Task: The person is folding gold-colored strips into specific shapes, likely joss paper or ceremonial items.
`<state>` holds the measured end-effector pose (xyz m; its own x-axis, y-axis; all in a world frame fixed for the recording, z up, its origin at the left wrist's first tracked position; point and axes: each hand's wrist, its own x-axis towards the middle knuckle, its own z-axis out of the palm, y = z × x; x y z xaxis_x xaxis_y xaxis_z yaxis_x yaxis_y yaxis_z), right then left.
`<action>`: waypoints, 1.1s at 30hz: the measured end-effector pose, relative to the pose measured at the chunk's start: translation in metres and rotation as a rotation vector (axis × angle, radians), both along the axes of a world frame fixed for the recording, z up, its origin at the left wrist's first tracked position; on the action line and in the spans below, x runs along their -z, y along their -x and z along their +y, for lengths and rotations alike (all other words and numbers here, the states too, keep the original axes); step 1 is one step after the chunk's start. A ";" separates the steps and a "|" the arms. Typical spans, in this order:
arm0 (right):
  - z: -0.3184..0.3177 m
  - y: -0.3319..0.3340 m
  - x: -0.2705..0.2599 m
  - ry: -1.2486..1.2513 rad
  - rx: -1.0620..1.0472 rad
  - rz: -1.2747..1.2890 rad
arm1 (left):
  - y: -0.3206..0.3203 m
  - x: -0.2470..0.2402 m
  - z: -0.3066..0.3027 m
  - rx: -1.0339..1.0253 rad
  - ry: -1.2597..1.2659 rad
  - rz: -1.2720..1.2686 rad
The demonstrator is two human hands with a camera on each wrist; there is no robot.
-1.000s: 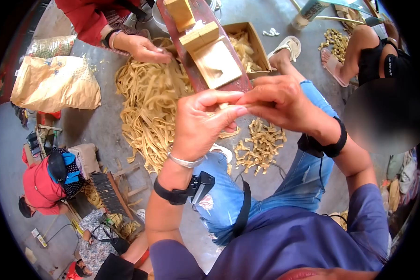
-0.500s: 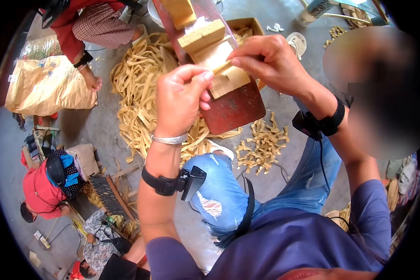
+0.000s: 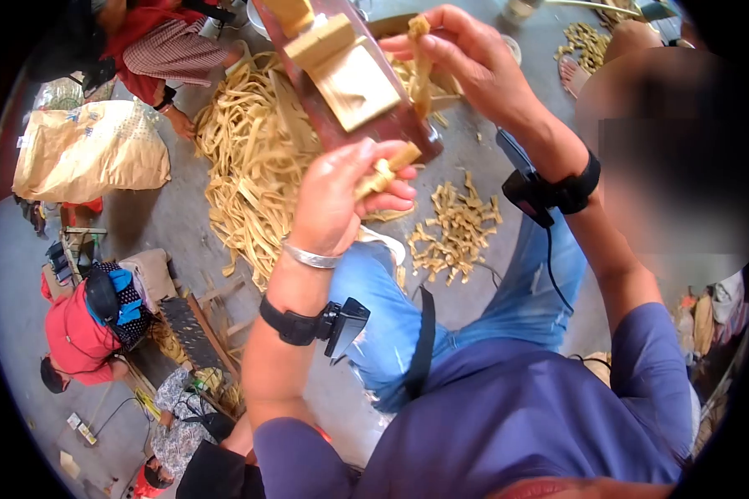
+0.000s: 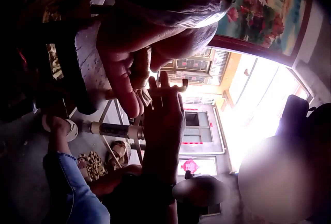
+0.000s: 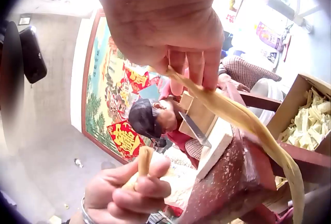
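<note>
My left hand (image 3: 333, 195) grasps a short knotted piece (image 3: 380, 179), with the fingers curled round it and one end projecting past them toward the tabletop (image 3: 420, 143). My right hand (image 3: 487, 75) pinches a long strip (image 3: 422, 71) between thumb and fingers; its loose length hangs down and, in the right wrist view, crosses in front of the red tabletop and hides part of its edge. The two hands are apart, the left nearer my body, the right beyond the tabletop's right side. The tabletop carries a pale wooden block (image 3: 362, 91) with a thicker upright piece (image 3: 320, 43) behind it; a metal blade (image 5: 195, 129) stands at this assembly. Beside the tabletop, on the right, is a cardboard box (image 5: 290, 97) holding pale strips, partly covered by my right hand in the head view. On the floor to the left lies a large strip pile (image 3: 241, 166), with a paper sack (image 3: 91, 150) farther left. A knotted pile (image 3: 453, 229) lies on the floor near my jeans (image 3: 383, 308). Another person's hand (image 3: 179, 123) reaches to the edge of the strip pile.
</note>
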<state>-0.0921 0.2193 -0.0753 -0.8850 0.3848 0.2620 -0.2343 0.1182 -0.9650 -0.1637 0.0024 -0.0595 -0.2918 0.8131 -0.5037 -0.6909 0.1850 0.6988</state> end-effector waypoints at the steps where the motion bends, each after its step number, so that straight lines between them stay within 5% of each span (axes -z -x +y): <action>1: -0.007 -0.008 -0.002 0.018 -0.014 0.041 | -0.015 0.006 -0.001 0.031 0.034 -0.008; 4: -0.035 -0.049 -0.014 0.167 -0.093 0.062 | -0.056 0.024 0.006 0.127 0.200 0.395; 7: -0.063 -0.097 -0.018 0.166 -0.221 0.084 | -0.077 0.026 0.009 -0.144 -0.038 -0.122; 10: -0.074 -0.144 -0.032 -0.049 -0.233 -0.060 | -0.091 0.005 0.014 -0.353 -0.087 -0.006; 11: -0.079 -0.155 -0.036 0.065 -0.217 -0.021 | -0.096 -0.004 0.011 -0.284 -0.152 0.042; 13: -0.083 -0.171 -0.043 0.285 -0.184 0.064 | -0.112 -0.029 0.013 -0.185 -0.103 0.379; 17: -0.078 -0.159 -0.050 0.276 0.191 0.342 | -0.132 -0.076 0.012 0.017 -0.069 1.030; 18: -0.074 -0.154 -0.044 0.390 0.110 0.349 | -0.136 -0.083 0.011 0.075 -0.084 1.217; 23: -0.080 -0.172 -0.068 0.385 0.079 -0.174 | -0.151 -0.100 0.005 -0.073 0.000 1.328; 26: -0.080 -0.171 -0.065 0.227 0.131 -0.148 | -0.149 -0.091 0.003 -0.144 0.000 1.905; 28: -0.082 -0.166 -0.059 0.175 0.217 -0.189 | -0.147 -0.085 -0.001 -0.113 0.021 1.954; 32: -0.074 -0.176 -0.059 0.111 -0.083 -0.231 | -0.150 -0.087 -0.006 -0.046 -0.009 1.950; 33: -0.073 -0.178 -0.054 0.288 -0.152 -0.198 | -0.149 -0.087 -0.007 -0.051 -0.007 1.920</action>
<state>0.0860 0.1466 -0.0217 -0.9603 0.2781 -0.0198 -0.0337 -0.1863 -0.9819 -0.0149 -0.0045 0.0276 -0.3894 0.7873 0.4780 0.8894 0.1866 0.4173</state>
